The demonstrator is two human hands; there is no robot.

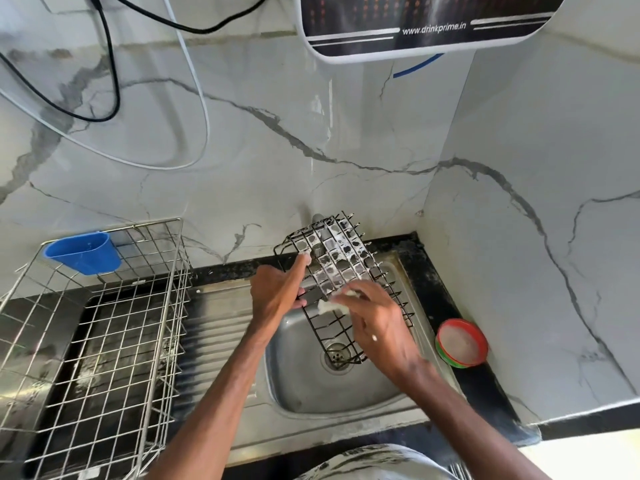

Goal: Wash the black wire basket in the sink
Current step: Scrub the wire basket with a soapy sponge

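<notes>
Leaning over a steel sink (311, 386), a person works on a black wire basket (346, 258) with both bare hands. The basket stands tilted in the bowl. Its low end sits at the drain (337, 356), and its high end points to 12 o'clock, toward the marble wall (277, 150). White soap film fills many of the upper mesh squares.

The left hand (277, 292) is at the basket's 9 o'clock edge. Its index finger lies straight along the side wire, tip near the top corner, and the other fingers curl round the rim, gripping it. The right hand (377, 323) is at the basket's 4 o'clock side. Its fingers pinch a white, sudsy pad (332, 304) and press it on the mesh near the middle.

A steel wire rack (104, 341) stands on the black counter (485, 393) at 9 o'clock of the sink, beside the ribbed draining board. A blue cup (83, 252) hangs on the rack's far rim. At 3 o'clock of the sink, just beside its edge, sits a round red-rimmed tub (462, 342) of pale paste. High at 1 o'clock, a purifier (415, 22) is on the wall, and black and white cables (114, 81) loop down at 11 o'clock.
</notes>
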